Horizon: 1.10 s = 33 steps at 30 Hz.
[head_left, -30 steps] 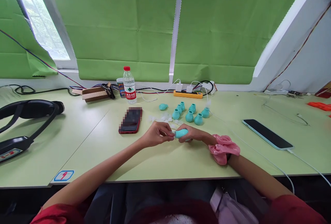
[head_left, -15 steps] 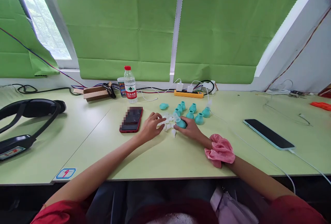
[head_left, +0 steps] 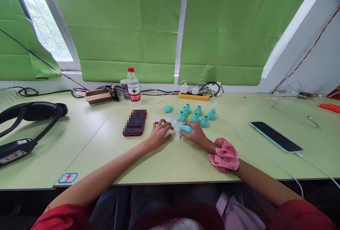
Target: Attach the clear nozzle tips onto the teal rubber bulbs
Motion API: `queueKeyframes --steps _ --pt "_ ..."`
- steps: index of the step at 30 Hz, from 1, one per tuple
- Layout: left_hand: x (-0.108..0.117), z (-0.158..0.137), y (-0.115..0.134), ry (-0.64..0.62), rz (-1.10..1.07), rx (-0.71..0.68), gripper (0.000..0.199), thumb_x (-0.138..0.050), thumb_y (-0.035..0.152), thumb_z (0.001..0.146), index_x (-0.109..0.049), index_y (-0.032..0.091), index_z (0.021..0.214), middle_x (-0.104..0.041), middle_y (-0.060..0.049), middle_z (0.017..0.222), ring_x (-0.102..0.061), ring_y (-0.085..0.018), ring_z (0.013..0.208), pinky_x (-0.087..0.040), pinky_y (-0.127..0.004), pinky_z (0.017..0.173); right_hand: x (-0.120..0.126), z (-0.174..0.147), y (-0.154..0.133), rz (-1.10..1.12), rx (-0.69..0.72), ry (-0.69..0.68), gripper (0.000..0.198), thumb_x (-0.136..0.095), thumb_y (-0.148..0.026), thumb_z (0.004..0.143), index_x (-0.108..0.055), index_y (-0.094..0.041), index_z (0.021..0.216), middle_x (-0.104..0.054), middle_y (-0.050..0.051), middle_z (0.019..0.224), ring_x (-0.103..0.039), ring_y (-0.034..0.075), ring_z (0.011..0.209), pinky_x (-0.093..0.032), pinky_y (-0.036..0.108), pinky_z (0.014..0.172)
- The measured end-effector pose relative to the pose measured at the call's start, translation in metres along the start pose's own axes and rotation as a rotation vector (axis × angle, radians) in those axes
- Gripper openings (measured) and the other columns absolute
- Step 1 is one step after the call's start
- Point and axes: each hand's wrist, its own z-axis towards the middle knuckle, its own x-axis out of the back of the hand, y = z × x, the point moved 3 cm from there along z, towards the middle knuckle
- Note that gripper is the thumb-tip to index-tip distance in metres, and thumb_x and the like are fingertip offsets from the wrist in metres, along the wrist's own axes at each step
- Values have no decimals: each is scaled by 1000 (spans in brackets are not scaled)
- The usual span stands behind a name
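At the desk (head_left: 159,168), your right hand (head_left: 196,132) is grasping a turquoise bulb (head_left: 186,128); your left hand (head_left: 158,133), grip unclear, is risking brushing white pieces (head_left: 175,124) astray.

Table sticker (head_left: 68,178) apparently 9, bottle label (head_left: 134,97) 农夫山泉

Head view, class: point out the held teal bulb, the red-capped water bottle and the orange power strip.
Held teal bulb (head_left: 186,128): head view, exposed side.
Red-capped water bottle (head_left: 134,88): head view, mid-body.
Orange power strip (head_left: 193,97): head view, long side.
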Motion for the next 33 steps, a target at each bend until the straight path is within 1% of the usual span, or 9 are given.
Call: queueKeyframes --steps 6,10,13,16,19,22,25,28,33 --pt "3 1 5 -35 -82 14 15 -48 17 73 -54 20 87 -58 -3 90 -44 -19 95 -26 -38 79 -1 0 3 -75 -7 23 15 -57 -25 56 -61 -15 67 -62 3 64 -52 15 57 -40 26 57" --pt "6 2 1 47 -235 80 17 -53 17 68 -54 18 85 -59 -3 85 -49 -18 86 -31 -37 78 0 1 4 -118 -14 -14 14 -57 -27 57 -60 -15 64 -59 1 58 -49 13 53 -38 25 55" --pt "8 4 -6 109 -521 152 17 -56 19 65 -54 15 81 -59 -2 79 -52 -13 73 -40 -29 70 2 1 4 -120 -20 -32 12 -56 -26 56 -59 -15 62 -57 0 55 -46 11 50 -36 23 52" --pt "7 7 -15 116 -883 275 22 -61 23 62 -55 12 80 -59 -4 77 -54 -11 64 -45 -25 62 3 2 4 -100 -23 -37 11 -56 -24 56 -59 -15 61 -55 -1 53 -44 10 49 -35 22 51" --pt "7 9 -19 90 -1181 396 30 -67 26 56 -57 10 78 -60 -5 74 -56 -11 62 -47 -27 63 3 2 3 -85 -7 -45 10 -56 -23 56 -59 -15 61 -54 -1 54 -44 10 49 -34 22 50" --pt "7 7 -18 53 -1390 493 35 -70 29 54 -58 8 79 -61 -4 66 -58 -13 60 -48 -32 68 2 1 2 -77 12 -58 9 -56 -22 57 -59 -15 61 -54 -1 54 -44 9 50 -34 21 50" --pt "5 5 -18 15 -1467 548 39 -71 29 53 -60 7 83 -63 -4 65 -59 -13 62 -48 -33 73 1 0 0 -51 43 -80 9 -55 -22 59 -59 -14 62 -54 -2 54 -43 9 49 -34 21 49" --pt "4 5 -17 -45 -1467 535 41 -70 31 55 -61 6 87 -63 -6 65 -58 -13 61 -49 -33 71 0 -1 -1 -24 71 -80 10 -55 -22 61 -60 -15 66 -57 -1 56 -46 9 50 -36 21 50" --pt "3 6 -12 -109 -1477 484 44 -66 35 60 -58 7 93 -62 -6 68 -57 -11 55 -50 -33 63 1 -2 -1 45 110 3 22 -59 -26 61 -62 -17 82 -65 4 79 -58 16 68 -44 28 66"
